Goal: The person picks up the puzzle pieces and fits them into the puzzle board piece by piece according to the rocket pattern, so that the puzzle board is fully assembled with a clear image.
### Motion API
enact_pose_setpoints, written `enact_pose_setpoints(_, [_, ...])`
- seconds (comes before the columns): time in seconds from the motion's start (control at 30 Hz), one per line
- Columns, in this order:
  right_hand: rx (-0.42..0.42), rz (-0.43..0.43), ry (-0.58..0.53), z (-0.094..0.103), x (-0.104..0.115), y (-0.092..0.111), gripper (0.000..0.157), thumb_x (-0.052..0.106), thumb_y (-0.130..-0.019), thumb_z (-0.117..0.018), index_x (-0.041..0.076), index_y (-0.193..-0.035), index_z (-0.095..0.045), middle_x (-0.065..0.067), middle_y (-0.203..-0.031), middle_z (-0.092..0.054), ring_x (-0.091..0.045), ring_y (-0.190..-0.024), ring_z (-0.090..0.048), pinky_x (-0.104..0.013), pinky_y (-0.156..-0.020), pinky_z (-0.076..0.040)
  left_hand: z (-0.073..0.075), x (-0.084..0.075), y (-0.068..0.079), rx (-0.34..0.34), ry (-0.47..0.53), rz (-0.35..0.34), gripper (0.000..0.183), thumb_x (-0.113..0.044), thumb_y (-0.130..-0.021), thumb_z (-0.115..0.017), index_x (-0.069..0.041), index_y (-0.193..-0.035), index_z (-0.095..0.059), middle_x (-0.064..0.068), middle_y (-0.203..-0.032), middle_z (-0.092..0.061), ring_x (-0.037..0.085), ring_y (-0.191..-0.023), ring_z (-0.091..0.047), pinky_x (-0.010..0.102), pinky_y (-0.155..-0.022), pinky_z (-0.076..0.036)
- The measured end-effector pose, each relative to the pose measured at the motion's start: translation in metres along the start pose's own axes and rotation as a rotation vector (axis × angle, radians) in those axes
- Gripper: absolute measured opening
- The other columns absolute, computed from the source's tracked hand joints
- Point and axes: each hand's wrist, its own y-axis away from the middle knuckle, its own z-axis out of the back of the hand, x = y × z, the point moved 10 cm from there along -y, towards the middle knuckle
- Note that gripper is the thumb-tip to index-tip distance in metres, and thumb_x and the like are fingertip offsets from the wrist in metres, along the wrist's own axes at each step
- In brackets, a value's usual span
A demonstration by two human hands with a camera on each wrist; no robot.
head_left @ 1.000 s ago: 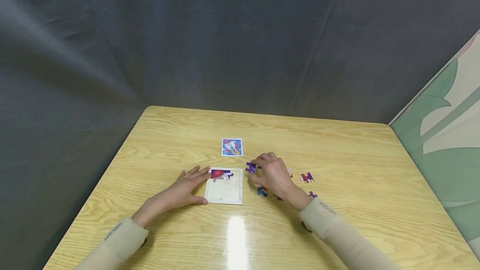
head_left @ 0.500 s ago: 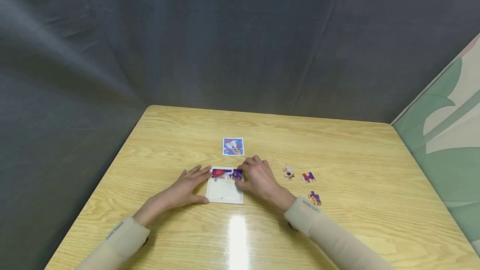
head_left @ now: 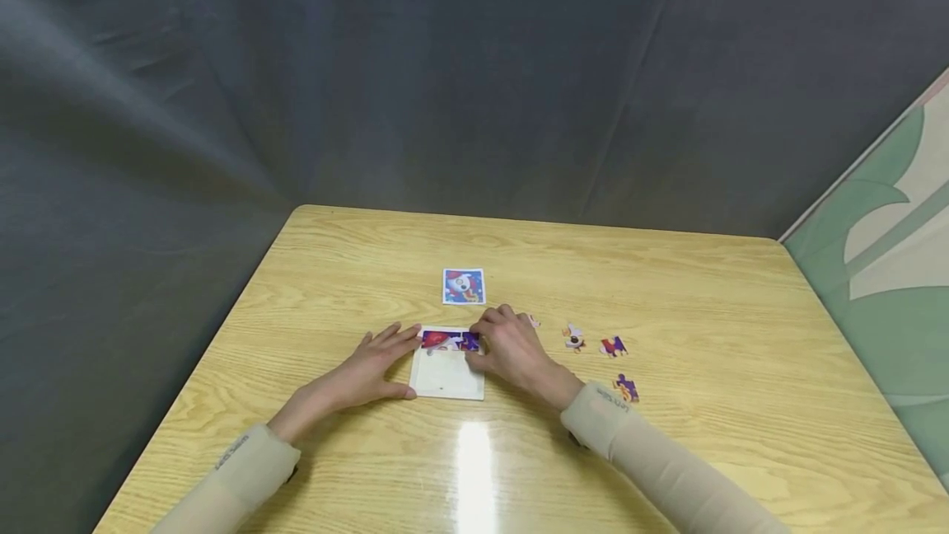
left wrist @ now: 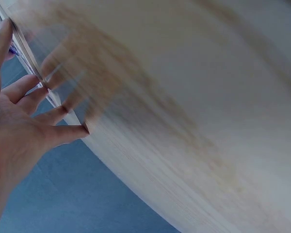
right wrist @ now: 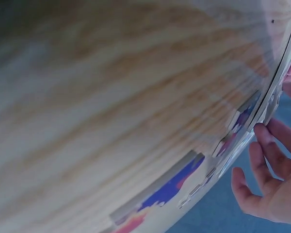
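A white square puzzle tray [head_left: 448, 379] lies flat on the table, with red and purple puzzle pieces [head_left: 439, 339] along its far row. My left hand [head_left: 373, 371] steadies the tray's left side, fingers spread and nearly straight; the left wrist view has its fingertips at the table surface. At the tray's far right corner, my right hand [head_left: 511, 355] pinches a purple jigsaw piece [head_left: 469, 342] between thumb and fingers, beside the other pieces. The fingers partly cover that piece. In the right wrist view the thumb and a finger meet at the tray's edge.
Loose jigsaw pieces lie to the right: a white one [head_left: 574, 339], a red and purple one [head_left: 614, 346] and a purple one [head_left: 627, 388]. Beyond the tray is a small picture card [head_left: 464, 287]. A dark curtain [head_left: 474, 89] hangs behind the wooden table [head_left: 704, 336].
My right hand has moved left from among the loose pieces to the tray's far right corner, bringing the purple piece there. In the last half second it has barely moved. The left hand has stayed put.
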Motion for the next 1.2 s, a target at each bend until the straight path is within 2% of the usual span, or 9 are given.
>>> enact_pose_setpoints(0.43, [0.021,0.015,0.029,-0.0024,0.0016,-0.0016,0.035,0.031,-0.075,-0.081,0.008,-0.101,-0.074,-0.004,-0.095,-0.065,-0.02,-0.087,-0.056,-0.036,-0.071,-0.049,-0.0006,-0.0001,-0.0006,0.0,0.006,0.004,0.079,-0.041,-0.084,-0.072,-0.005,-0.146,-0.04,0.011,-0.157,-0.025,0.04,-0.144,-0.013,0.07,-0.109,-0.007])
enact_pose_setpoints(1.2, [0.05,-0.011,-0.009,-0.0039,0.0013,0.0003,0.032,0.03,-0.078,-0.08,0.007,-0.101,-0.076,-0.005,-0.1,-0.062,-0.022,-0.089,-0.055,-0.037,-0.073,-0.049,0.0003,0.0001,-0.0007,0.009,-0.011,0.008,0.08,-0.041,-0.083,-0.072,-0.004,-0.146,-0.039,0.011,-0.157,-0.025,0.04,-0.144,-0.014,0.07,-0.108,-0.009])
